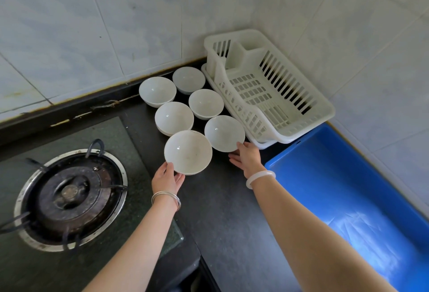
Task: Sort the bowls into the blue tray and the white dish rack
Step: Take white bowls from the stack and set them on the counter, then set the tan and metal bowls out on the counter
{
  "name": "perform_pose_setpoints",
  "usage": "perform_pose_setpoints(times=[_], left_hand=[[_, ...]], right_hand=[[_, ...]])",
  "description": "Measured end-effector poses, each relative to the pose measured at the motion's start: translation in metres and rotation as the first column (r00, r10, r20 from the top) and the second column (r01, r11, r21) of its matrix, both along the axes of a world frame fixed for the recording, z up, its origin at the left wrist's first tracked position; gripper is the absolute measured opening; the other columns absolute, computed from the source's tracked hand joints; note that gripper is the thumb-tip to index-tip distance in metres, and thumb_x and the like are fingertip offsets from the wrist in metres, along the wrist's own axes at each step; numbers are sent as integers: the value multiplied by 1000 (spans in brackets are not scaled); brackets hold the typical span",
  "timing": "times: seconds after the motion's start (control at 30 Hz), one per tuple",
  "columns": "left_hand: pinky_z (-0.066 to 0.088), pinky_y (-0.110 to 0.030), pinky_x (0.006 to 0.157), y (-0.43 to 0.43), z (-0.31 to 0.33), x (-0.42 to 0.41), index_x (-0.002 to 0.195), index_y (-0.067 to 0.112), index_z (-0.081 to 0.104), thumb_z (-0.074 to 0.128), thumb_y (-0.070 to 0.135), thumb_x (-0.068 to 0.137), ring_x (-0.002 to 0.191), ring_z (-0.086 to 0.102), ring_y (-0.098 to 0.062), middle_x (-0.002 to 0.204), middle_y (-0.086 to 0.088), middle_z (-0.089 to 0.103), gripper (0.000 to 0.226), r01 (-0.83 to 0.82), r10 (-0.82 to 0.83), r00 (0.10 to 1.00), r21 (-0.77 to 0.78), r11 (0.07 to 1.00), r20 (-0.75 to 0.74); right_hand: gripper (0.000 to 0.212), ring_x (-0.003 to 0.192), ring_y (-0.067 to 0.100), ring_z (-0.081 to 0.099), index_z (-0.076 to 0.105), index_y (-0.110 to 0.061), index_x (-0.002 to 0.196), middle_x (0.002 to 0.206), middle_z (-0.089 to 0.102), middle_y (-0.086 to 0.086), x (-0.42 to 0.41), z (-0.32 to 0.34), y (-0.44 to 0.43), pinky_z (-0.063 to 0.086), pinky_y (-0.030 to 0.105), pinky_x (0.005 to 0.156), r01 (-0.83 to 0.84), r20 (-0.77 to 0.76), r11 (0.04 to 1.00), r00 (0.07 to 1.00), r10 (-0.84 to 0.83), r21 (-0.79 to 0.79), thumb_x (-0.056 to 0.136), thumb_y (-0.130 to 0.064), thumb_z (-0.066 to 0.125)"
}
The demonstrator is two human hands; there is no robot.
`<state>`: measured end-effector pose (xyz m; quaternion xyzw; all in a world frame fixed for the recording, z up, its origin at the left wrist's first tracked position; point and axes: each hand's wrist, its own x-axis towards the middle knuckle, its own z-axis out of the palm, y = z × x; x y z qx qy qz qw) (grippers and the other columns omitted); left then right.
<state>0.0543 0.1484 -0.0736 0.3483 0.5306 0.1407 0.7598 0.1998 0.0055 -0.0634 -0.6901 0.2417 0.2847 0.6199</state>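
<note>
Several white bowls stand in two rows on the dark counter, left of the white dish rack point(322, 108). My left hand point(166, 181) grips the nearest bowl point(188, 152) at its near rim, thumb on the rim and fingers under it; this bowl looks tilted. My right hand point(247, 157) touches the near edge of the front right bowl point(224, 132) with its thumb tip, its fingers stretched out straight below the bowl. The blue tray point(290, 161) lies at the right with nothing in it. The rack holds no bowls.
A gas burner point(69, 196) sits in the glass hob at the left. Tiled walls close the corner behind the rack and along the tray. The rack stands on a white drip tray point(264, 145) that touches the blue tray's far end.
</note>
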Motion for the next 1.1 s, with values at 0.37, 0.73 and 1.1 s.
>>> perform_pose_setpoints(times=[0.37,0.73,1.1], left_hand=[[44,-31,97,-53,5,-33,133,2,45,46,15,95,120,52,-26,133,-13,52,41,361,-353,932,154,920,-75],[47,-30,97,-194,49,-69,119,22,61,53,24,90,106,61,-15,116,0,65,30,891,-915,324,403,209,-241],[40,-5,78,-328,72,-106,115,17,65,60,16,85,88,61,-7,111,0,69,30,794,-942,-10,570,-210,-334]], right_hand=[[38,99,17,60,46,-18,136,126,59,4,-51,31,-47,51,31,88,-204,211,944,942,262,-259,100,-29,39],[21,83,17,59,63,-23,105,99,70,1,-191,66,-224,40,25,63,-4,295,754,919,261,-657,95,-30,46],[23,91,31,60,65,-10,100,98,66,10,-315,62,-349,41,34,70,185,224,444,974,38,-877,83,-25,69]])
